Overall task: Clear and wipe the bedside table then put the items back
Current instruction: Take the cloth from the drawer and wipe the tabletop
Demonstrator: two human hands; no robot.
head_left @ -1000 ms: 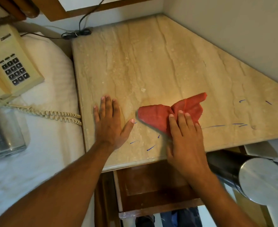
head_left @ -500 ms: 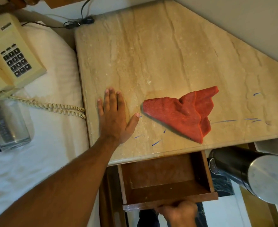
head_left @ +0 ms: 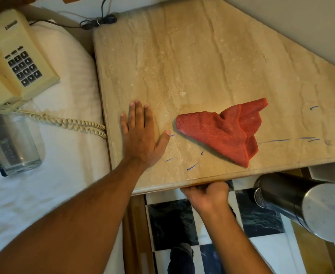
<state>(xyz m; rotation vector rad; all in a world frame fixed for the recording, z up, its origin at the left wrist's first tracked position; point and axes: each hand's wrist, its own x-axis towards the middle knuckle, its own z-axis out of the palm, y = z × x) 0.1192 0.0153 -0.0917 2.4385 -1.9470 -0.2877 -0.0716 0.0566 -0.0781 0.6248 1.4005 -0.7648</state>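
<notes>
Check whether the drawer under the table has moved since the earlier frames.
Yes. Half a second ago it stood pulled out past the marble table edge; now it is pushed in out of sight, the right hand curled at that edge.

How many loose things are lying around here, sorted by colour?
Red: 1, the cloth on the bedside table
Cream: 1, the telephone on the bed
Clear: 1, the glass on the bed
Dark metal: 1, the cylinder beside the table
Total: 4
</notes>
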